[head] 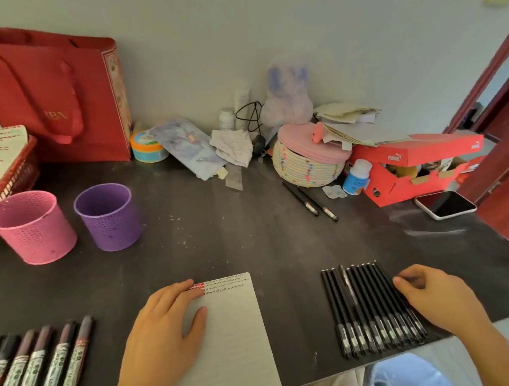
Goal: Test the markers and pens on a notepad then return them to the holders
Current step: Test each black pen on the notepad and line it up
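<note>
A white notepad (232, 342) lies at the table's near edge, with small red and black test marks along its top. My left hand (163, 327) rests flat on its left side, fingers straight. Right of the pad lies a row of several black pens (371, 305). My right hand (434, 297) touches the rightmost pen of that row with curled fingertips. Several markers (32, 375) with red ends lie in a row at the near left. A pink holder (31, 226) and a purple holder (107, 216) stand at the left, with no pens showing in them.
Two more black pens (309, 200) lie near a woven basket (306, 163) with a pink lid. A red shoebox (410, 163), a phone (446, 203), a red bag (50, 93) and a red basket (2, 175) line the back and sides.
</note>
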The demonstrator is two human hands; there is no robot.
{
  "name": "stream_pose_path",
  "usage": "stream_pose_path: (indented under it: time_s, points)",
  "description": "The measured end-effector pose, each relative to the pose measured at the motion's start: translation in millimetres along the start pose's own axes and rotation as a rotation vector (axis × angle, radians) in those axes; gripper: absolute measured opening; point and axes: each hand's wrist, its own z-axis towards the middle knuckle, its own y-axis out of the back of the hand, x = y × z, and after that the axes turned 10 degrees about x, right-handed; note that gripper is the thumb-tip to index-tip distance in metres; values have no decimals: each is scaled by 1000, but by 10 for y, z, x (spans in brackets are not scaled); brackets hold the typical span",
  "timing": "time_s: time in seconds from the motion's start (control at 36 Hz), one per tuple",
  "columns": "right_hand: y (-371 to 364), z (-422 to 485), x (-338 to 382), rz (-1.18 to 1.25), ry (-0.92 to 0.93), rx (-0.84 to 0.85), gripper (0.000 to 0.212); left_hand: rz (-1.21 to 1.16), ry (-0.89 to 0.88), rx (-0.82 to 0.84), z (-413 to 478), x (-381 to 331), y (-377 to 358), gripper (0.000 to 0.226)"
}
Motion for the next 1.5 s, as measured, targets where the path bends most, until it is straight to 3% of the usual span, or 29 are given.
stream_pose_path:
  time_s: [0.19, 0.42, 0.58, 0.69, 0.78, 0.86, 0.97, 1.11, 1.19, 1.31, 1.5]
  points:
    - [-50, 394, 637, -2, 131, -92, 15, 13, -19, -38, -7, -15, -11, 28]
    - [-152, 1098, 1633, -119, 380, -74, 42, 33, -14, -2, 7, -49, 19, 35]
    - [-259, 1257, 1941, -357, 272, -27, 37, 38, -4, 28, 13, -25, 13, 45]
    - [-303, 1151, 2020, -327, 253, -37, 35, 30, -30, 6, 1, -29, 11, 46]
    - [-287, 962, 2118, -158, 275, 45, 44, 20, -41, -17, -12, -37, 13, 41]
    - [-318, 598, 2218, 187, 369, 129, 49, 29, -48, -40, -20, -38, 12, 37]
    - [-528, -155, 2266, 722, 513, 272, 23, 16, -66, -63, -41, -80, 36, 38]
    - [-974, -856, 2179, 1100, 596, 337, 7, 15, -185, -70, -84, -115, 84, 58]
    - [-1200, -974, 2133, 1119, 613, 286, 14, 30, -252, -85, -108, -137, 87, 64]
    - [-1266, -1004, 2119, 1140, 684, 336, 27, 142, -342, -142, -80, -141, 63, 33]
    - [-1312, -935, 2071, 1157, 687, 348, 12, 106, -374, -186, -59, -99, 3, 42]
